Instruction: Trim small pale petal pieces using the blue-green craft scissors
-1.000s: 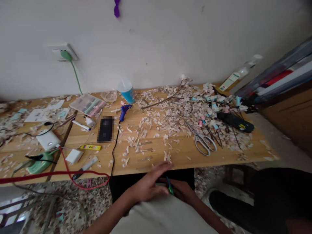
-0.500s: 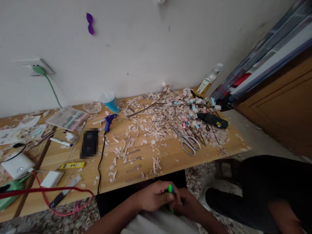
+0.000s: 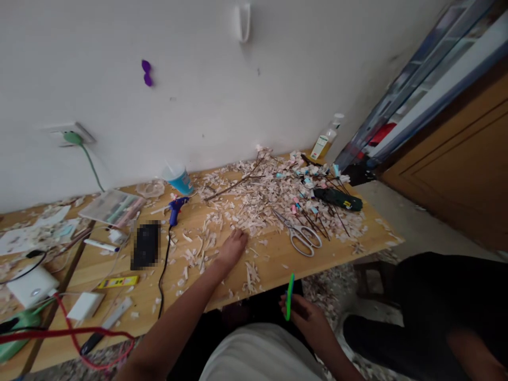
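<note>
**A:** Left hand (image 3: pixel 233 247) out over the wooden table (image 3: pixel 273 264), palm down among the wood shavings (image 3: pixel 254 203). Fingers loosely curled, resting on the chips; whether anything is pinched under them, cannot tell.

**B:** Right hand (image 3: pixel 304 312)?

**A:** Low, near the table's near edge, over the lap. Closed around a thin green stick (image 3: pixel 290 296), held roughly upright, top end poking above the fingers at table-edge height.

**B:** Stick touching the table?

**A:** Cannot tell; looks just in front of the edge.

**B:** Around the left hand?

**A:** Shavings thickest to the far right of it. Scissors (image 3: pixel 299 234) right of the hand, handles toward the near side, not touching it. Small heap of chips just near of the hand. Blue glue gun (image 3: pixel 175 206) far-left of it, black cord (image 3: pixel 162 280) running off it to the near edge.

**B:** Further out?

**A:** Dark green tool (image 3: pixel 337 199) at far right among thin dark twigs (image 3: pixel 317 219). Bottle (image 3: pixel 324 138) against the wall at the far right corner. Blue cup (image 3: pixel 178 179) at the wall behind the glue gun. Black phone (image 3: pixel 146 245) left of the cord, blurred out. Yellow strip (image 3: pixel 118 282), white marker (image 3: pixel 100 245), white charger blocks (image 3: pixel 32 286) and red cable (image 3: pixel 71 334) at near left. Green plug (image 3: pixel 73 138) in the wall socket, far left.

**B:** Hands apart?

**A:** Well apart. Left on the table, right below the edge.
</note>
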`<state>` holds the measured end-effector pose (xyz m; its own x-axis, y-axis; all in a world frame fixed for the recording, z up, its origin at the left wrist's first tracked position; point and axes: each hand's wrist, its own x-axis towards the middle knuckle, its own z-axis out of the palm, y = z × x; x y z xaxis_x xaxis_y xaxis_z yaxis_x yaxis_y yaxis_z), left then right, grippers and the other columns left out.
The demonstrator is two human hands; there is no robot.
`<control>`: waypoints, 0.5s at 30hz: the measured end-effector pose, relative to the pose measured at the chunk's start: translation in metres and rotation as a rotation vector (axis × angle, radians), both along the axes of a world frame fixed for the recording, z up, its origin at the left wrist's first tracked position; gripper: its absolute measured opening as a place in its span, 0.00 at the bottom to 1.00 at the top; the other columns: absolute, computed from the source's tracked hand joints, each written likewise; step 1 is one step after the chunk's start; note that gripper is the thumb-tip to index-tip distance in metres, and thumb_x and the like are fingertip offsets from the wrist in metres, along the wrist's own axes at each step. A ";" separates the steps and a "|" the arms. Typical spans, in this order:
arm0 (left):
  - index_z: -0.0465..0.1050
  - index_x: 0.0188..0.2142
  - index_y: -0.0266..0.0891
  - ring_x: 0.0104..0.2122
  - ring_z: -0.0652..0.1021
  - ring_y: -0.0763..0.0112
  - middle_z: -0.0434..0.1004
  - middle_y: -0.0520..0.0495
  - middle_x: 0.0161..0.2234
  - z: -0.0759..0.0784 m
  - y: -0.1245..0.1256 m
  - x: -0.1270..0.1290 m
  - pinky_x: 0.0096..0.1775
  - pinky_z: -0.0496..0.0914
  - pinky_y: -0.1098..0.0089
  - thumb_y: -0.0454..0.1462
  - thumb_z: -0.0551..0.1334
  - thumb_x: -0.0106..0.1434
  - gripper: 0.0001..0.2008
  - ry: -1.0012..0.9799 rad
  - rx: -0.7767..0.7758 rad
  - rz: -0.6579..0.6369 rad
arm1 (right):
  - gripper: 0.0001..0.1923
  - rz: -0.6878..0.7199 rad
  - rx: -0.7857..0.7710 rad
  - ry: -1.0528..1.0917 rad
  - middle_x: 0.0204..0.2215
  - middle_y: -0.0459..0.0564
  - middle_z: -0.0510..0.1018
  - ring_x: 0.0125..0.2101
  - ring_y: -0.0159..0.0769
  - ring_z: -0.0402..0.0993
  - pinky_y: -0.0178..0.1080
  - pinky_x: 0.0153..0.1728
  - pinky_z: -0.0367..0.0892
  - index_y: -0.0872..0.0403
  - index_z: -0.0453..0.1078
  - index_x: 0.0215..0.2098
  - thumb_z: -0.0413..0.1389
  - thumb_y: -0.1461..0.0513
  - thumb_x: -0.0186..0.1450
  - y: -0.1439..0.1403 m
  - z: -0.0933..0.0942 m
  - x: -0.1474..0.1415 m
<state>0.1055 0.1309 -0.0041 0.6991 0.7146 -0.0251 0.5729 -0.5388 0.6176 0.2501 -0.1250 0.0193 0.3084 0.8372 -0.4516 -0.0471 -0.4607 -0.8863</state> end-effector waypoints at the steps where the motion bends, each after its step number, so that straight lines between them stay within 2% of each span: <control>1: 0.74 0.36 0.38 0.44 0.71 0.63 0.71 0.43 0.40 0.000 0.001 -0.001 0.51 0.64 0.62 0.32 0.55 0.65 0.08 -0.016 -0.019 0.011 | 0.24 -0.013 0.008 0.014 0.36 0.56 0.82 0.39 0.47 0.78 0.46 0.43 0.72 0.53 0.76 0.39 0.63 0.45 0.53 -0.001 -0.001 0.002; 5: 0.74 0.32 0.39 0.42 0.71 0.63 0.73 0.43 0.37 0.004 0.008 -0.005 0.51 0.63 0.64 0.33 0.57 0.63 0.07 -0.127 -0.117 0.104 | 0.23 -0.038 0.033 0.053 0.37 0.56 0.81 0.39 0.47 0.78 0.48 0.43 0.72 0.53 0.75 0.40 0.63 0.47 0.54 -0.001 -0.009 0.009; 9: 0.75 0.32 0.39 0.39 0.72 0.65 0.74 0.44 0.35 0.012 0.011 -0.010 0.48 0.64 0.65 0.34 0.60 0.59 0.04 -0.282 -0.240 0.296 | 0.22 -0.020 0.063 -0.002 0.38 0.55 0.81 0.40 0.48 0.77 0.48 0.44 0.71 0.53 0.75 0.40 0.63 0.47 0.55 0.005 -0.011 0.012; 11: 0.74 0.30 0.38 0.34 0.73 0.67 0.74 0.47 0.31 0.017 0.010 -0.016 0.43 0.66 0.66 0.36 0.63 0.56 0.03 -0.361 -0.330 0.411 | 0.22 -0.025 0.074 -0.032 0.39 0.55 0.81 0.41 0.48 0.77 0.48 0.45 0.70 0.53 0.74 0.39 0.62 0.47 0.55 0.009 -0.011 0.010; 15: 0.72 0.26 0.37 0.22 0.71 0.74 0.70 0.52 0.21 0.033 -0.005 -0.033 0.30 0.67 0.71 0.45 0.66 0.53 0.12 -0.524 -0.608 0.577 | 0.22 -0.045 0.103 0.019 0.40 0.55 0.80 0.43 0.47 0.76 0.47 0.48 0.69 0.53 0.73 0.39 0.62 0.46 0.55 0.020 -0.009 0.000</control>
